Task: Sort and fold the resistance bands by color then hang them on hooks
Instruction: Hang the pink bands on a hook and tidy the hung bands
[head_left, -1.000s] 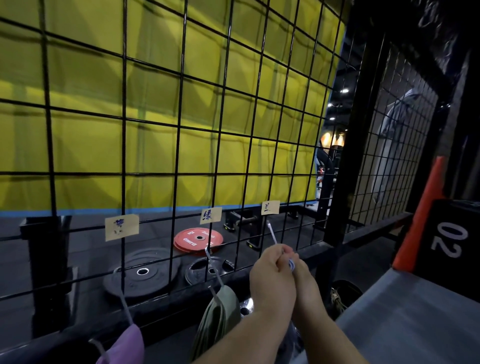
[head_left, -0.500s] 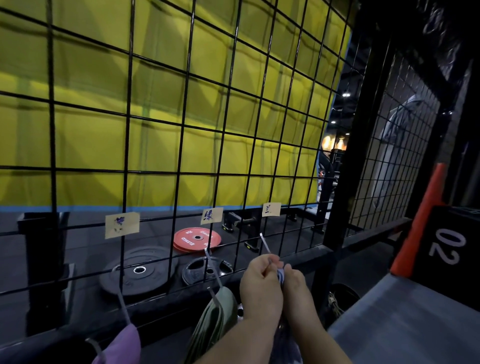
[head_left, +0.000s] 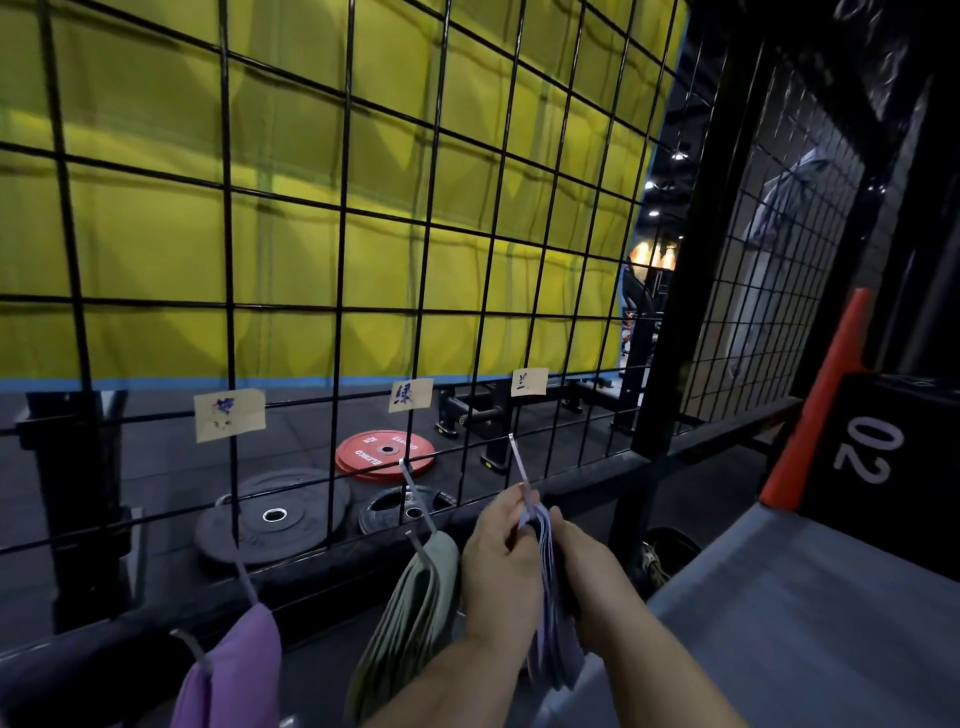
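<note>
— What's on each hook of the wire grid panel (head_left: 340, 306)?

— The left hook (head_left: 247, 582), below a paper label (head_left: 229, 422) with purple writing, carries the folded purple bands (head_left: 234, 670). The middle hook (head_left: 415, 493), under a green-lettered label (head_left: 410, 395), carries the green bands (head_left: 415, 613), which hang in a thick bunch. The right hook (head_left: 519, 462) sits under a third label (head_left: 529, 382).

— And the blue bands (head_left: 553, 623)?

— Between both hands, at the outer end of the right hook. I cannot tell whether their top fold is over the hook.

— How do the hands lie?

— The left hand (head_left: 498, 566) pinches the top of the bundle, thumb and fingertips together right at the hook's tip. The right hand (head_left: 592, 566) is just beside it, fingers curled round the far side of the bundle. Both forearms reach up from the lower edge, and the bundle hangs down between the wrists.
</note>
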